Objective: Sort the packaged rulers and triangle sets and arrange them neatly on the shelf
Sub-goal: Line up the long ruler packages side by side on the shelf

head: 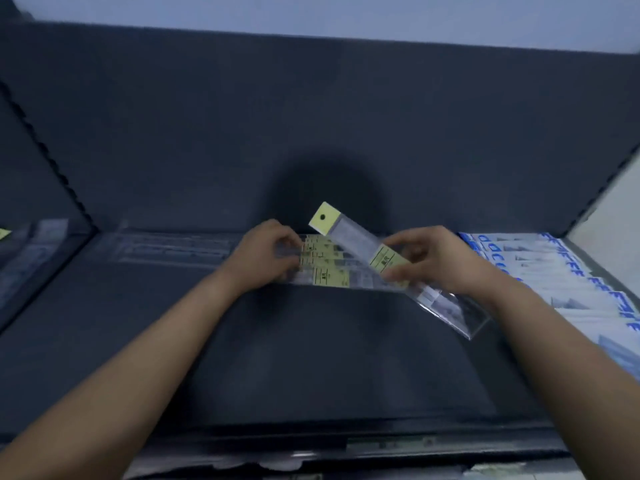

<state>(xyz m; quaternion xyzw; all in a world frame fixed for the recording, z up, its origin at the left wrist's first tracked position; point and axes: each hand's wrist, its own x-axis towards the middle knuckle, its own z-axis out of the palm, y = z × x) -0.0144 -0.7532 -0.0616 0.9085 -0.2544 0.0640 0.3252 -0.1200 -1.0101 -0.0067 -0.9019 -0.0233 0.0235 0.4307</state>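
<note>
A clear packaged ruler (349, 237) with a yellow header card and yellow label is tilted above the dark shelf floor (311, 348). My right hand (433, 261) pinches it near its middle. Under it lies a row of several packaged rulers (329, 275) with yellow labels, overlapping each other. My left hand (270, 254) rests on the left end of that row with curled fingers gripping the packs. More clear ruler packs (173, 247) lie flat at the back left. Blue-and-white triangle set packs (554, 278) are lined up at the right.
The dark back wall (311, 116) rises behind the rulers. A left side panel (38, 188) and a pale right side panel (609, 209) bound the shelf. A price-label rail (381, 445) runs along the front edge. A yellow tag (4, 233) shows at far left.
</note>
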